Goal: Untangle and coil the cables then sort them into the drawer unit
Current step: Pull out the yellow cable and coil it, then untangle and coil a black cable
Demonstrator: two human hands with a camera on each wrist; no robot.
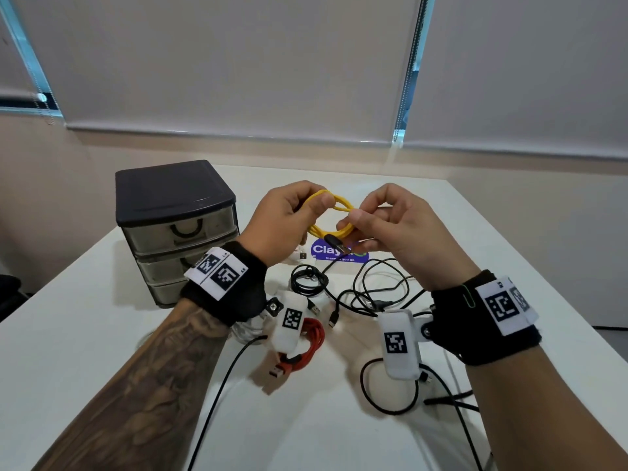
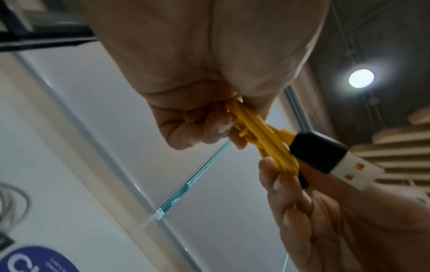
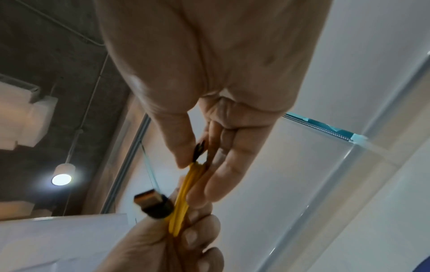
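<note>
Holding a coiled yellow cable [image 1: 329, 215] up above the white table [image 1: 102, 334], the left hand [image 1: 282, 226] curls its fingers round one side of the loops while the right hand [image 1: 394, 226] pinches the other side between thumb and fingertips. Its black USB plug [image 1: 334, 244] hangs below. Tangled black cables [image 1: 356, 290] and a red cable [image 1: 306, 348] lie on the table, near the closed drawer unit [image 1: 176, 226].
</note>
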